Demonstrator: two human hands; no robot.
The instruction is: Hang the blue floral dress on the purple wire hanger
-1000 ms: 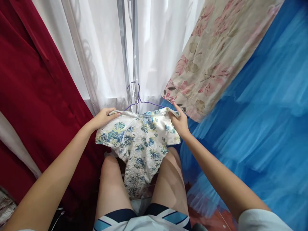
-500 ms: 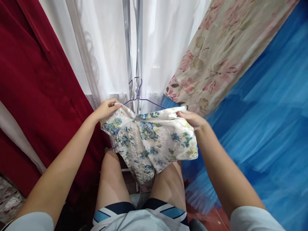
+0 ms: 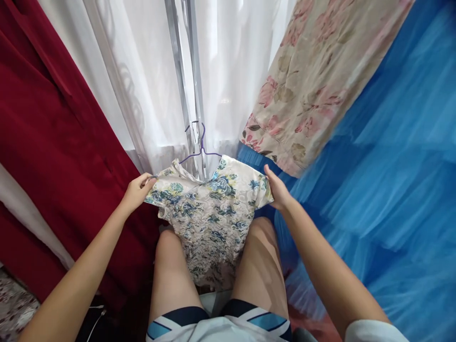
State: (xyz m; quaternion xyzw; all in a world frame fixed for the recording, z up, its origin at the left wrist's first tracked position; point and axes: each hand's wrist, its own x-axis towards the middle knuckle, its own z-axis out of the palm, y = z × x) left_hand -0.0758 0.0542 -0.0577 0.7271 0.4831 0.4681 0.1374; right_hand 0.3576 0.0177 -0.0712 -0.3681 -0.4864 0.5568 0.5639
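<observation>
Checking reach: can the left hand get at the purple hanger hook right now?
Probably, but its grip must open first: the left hand is pinching a sleeve of the floral shirt. The purple hanger hook stands uncovered above the shirt, so the way looks free.

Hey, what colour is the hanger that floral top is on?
The hanger is purple, best seen in the head view.

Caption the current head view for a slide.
Left hand and right hand at the sleeves of a floral top on a purple hanger, before white fabric.
</observation>
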